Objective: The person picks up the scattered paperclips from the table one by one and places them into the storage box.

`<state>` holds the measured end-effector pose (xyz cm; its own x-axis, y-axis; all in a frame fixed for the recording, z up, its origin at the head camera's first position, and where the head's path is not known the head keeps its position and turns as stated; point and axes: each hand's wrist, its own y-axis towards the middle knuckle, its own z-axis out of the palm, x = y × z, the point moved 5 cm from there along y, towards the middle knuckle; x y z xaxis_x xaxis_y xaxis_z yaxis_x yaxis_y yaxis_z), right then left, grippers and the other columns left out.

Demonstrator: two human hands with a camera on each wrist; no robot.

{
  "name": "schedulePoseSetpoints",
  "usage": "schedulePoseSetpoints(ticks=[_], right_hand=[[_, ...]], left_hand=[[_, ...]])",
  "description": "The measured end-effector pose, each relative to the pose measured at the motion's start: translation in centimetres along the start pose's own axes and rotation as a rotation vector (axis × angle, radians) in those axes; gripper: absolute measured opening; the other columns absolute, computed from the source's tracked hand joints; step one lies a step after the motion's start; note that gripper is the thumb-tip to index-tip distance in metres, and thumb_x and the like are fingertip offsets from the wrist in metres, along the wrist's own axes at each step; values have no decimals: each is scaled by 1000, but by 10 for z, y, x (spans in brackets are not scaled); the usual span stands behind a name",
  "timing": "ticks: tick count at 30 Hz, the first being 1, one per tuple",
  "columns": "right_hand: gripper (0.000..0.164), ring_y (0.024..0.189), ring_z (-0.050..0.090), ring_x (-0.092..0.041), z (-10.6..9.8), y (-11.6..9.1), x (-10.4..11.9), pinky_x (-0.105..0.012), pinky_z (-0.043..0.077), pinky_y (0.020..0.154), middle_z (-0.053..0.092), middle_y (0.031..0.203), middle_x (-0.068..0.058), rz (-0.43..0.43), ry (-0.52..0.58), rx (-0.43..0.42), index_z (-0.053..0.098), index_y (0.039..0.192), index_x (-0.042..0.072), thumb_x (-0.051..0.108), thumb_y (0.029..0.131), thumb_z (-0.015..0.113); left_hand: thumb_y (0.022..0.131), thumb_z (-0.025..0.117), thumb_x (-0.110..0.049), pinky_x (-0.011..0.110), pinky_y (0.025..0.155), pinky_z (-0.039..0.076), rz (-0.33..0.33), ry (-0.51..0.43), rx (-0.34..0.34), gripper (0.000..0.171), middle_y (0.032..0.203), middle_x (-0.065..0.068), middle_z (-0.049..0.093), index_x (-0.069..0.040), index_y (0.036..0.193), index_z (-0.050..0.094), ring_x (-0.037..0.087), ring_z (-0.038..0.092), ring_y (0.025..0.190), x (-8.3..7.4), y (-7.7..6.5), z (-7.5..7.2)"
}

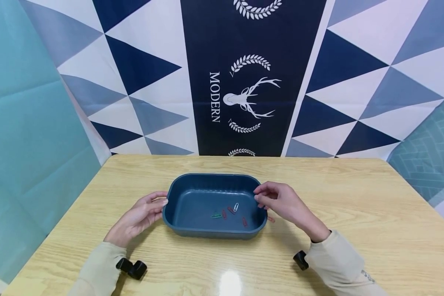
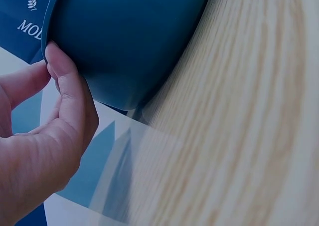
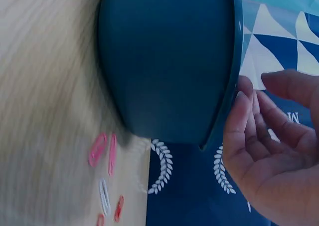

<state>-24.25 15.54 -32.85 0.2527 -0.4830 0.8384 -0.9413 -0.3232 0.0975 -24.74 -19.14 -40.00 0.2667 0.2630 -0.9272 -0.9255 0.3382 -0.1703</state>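
Note:
A dark blue rectangular plastic bin [image 1: 214, 232] with rounded corners sits on the table between both hands. Several paper clips lie inside it, including a green paper clip [image 1: 216, 216], a white paper clip [image 1: 236, 207] and red ones. My left hand [image 1: 144, 216] pinches the bin's left rim, thumb at the edge and fingers against the outer wall. At the right rim is my right hand [image 1: 279, 201], fingertips right at the edge, thumb [image 3: 286, 86] apart from it and nothing between the fingers.
Outside the bin's right end, a red paper clip [image 1: 271, 219] lies on the wooden table [image 1: 355, 205]. The right wrist view shows several clips there, among them a white paper clip [image 3: 104, 197]. A patterned cloth [image 1: 151, 102] hangs behind the table.

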Motion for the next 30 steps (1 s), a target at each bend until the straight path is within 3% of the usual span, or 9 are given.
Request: schedulePoseSetpoints(ticks=[6,13,22,30], right_hand=[[15,74,63,-18,-18,1,1,-29,51,65,67,84,-2,-115,-212,-80,68,104,-1,7,92,65],[10,74,62,-19,-36,-1,-12,-34,50,65,67,83,-3,-87,-358,-130,69,98,0,3,89,64],[8,77,65,-25,-39,1,-29,-36,52,65,67,82,-7,-43,-466,-62,67,92,-4,-2,84,65],[10,75,65,-27,-46,0,-34,-37,52,65,67,83,-9,-24,-480,-50,67,93,-4,1,84,66]], left_hand=[[99,49,0,22,77,52,5,-8,-1,38,98,5,60,8,132,31,10,60,82,-1,0,1],[100,48,0,22,75,52,7,18,1,33,98,5,60,7,129,35,9,59,81,2,-1,0],[100,49,0,23,77,52,4,-1,0,38,99,6,60,9,132,32,10,60,83,3,-1,-1],[99,49,0,23,76,52,12,-3,-1,34,99,5,60,8,129,34,10,61,83,3,-2,-1]])
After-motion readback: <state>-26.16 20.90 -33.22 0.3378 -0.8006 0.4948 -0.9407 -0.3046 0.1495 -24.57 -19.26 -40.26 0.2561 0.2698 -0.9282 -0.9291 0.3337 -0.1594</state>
